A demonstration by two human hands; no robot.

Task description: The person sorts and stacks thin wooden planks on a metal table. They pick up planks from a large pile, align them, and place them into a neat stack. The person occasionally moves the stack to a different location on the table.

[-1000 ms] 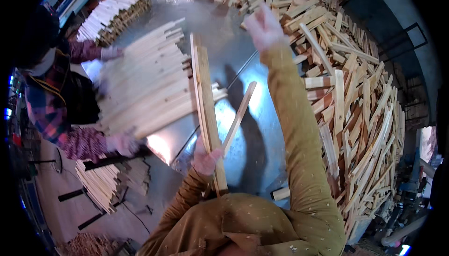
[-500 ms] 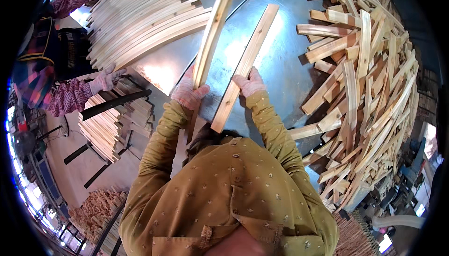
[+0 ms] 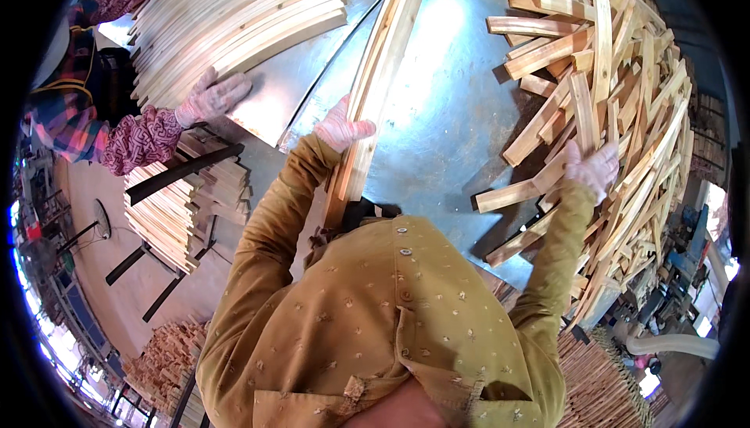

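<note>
Seen in the head view, a worker in a mustard-coloured, flecked shirt [image 3: 367, 287] is standing at a shiny metal table [image 3: 445, 107], wooden strips lying on both sides. The left hand [image 3: 341, 125] is gripping a narrow bundle of pale strips [image 3: 388, 60], its fingers wrapping the far side and its thumb pressing across the face. The bundle is pointing away over the table, its near end sitting close to the worker's chest. Whether it is resting on the metal, I am not able to tell.

The right hand [image 3: 591, 170] is lying, knuckles up, over a tangled heap of strips [image 3: 652, 115] along the table's right side, its fingers just beside the end of one short piece; whether they are closing on any wood is not showing.

Across the table's left corner, a co-worker in patterned sleeves [image 3: 144, 143] is spreading one open hand [image 3: 215, 100] just beside a broad row of aligned strips [image 3: 226, 21]. Below that hand, a dark bar [image 3: 183, 174] is crossing in front of a lower stack of strips [image 3: 160, 225], and more cut wood [image 3: 168, 361] is standing piled at lower left.
</note>
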